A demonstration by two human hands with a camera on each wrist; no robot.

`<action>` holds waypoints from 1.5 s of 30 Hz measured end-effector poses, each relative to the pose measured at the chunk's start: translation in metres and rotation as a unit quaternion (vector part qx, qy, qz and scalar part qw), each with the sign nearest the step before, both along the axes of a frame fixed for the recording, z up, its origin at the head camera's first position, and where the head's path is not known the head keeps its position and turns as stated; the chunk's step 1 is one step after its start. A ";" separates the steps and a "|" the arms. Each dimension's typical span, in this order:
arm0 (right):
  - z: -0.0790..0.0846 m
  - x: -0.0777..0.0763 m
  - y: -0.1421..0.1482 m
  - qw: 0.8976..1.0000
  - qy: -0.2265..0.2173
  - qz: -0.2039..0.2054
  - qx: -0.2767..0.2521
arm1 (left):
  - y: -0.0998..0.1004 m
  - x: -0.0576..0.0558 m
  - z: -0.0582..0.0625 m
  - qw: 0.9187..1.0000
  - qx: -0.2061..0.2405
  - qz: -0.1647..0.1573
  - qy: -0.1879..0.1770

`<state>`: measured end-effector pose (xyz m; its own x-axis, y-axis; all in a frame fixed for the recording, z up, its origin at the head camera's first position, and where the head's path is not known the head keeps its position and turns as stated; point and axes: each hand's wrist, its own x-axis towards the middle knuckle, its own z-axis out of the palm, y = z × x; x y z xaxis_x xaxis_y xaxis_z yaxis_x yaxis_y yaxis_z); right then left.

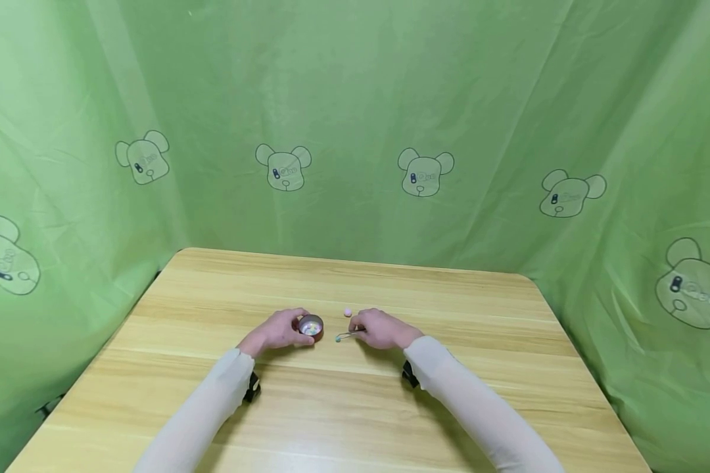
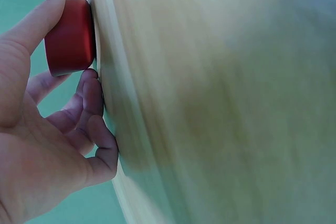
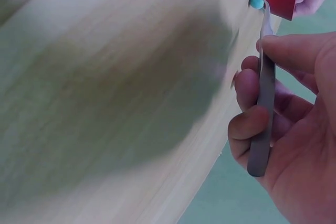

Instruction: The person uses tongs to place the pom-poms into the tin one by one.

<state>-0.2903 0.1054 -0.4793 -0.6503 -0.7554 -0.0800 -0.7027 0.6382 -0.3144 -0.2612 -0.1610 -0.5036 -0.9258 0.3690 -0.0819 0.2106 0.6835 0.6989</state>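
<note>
A small round red tin [image 2: 71, 38] stands on the table, its top uncovered, with several pastel beads [image 1: 311, 328] inside. My left hand [image 1: 283, 328] grips it between thumb and fingers from the left side. To the right of the tin, my right hand [image 1: 383, 329] holds metal tweezers [image 3: 265, 98] with a bent tip, the thumb pressing on the shank and the fingers curled behind. A teal bead [image 3: 256, 1] sits at the tweezers' tip, close to the tin. Whether it is clamped or touches the table, I cannot tell.
A pink bead [image 1: 348, 312] lies on the wooden table [image 1: 331, 407], beyond the tweezers and near my right fingers. A green curtain [image 1: 355, 85] with bear-head prints hangs around the table's back and sides.
</note>
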 end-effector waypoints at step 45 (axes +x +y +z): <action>0.008 -0.008 0.020 0.999 -0.003 -0.029 -0.044 | 0.001 -0.001 -0.003 1.000 0.002 0.006 -0.001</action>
<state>-0.2988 0.1256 -0.4709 -0.6925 -0.7212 -0.0196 -0.6634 0.6472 -0.3754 -0.2622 -0.1603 -0.5061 -0.9302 0.3576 -0.0827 0.2005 0.6839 0.7015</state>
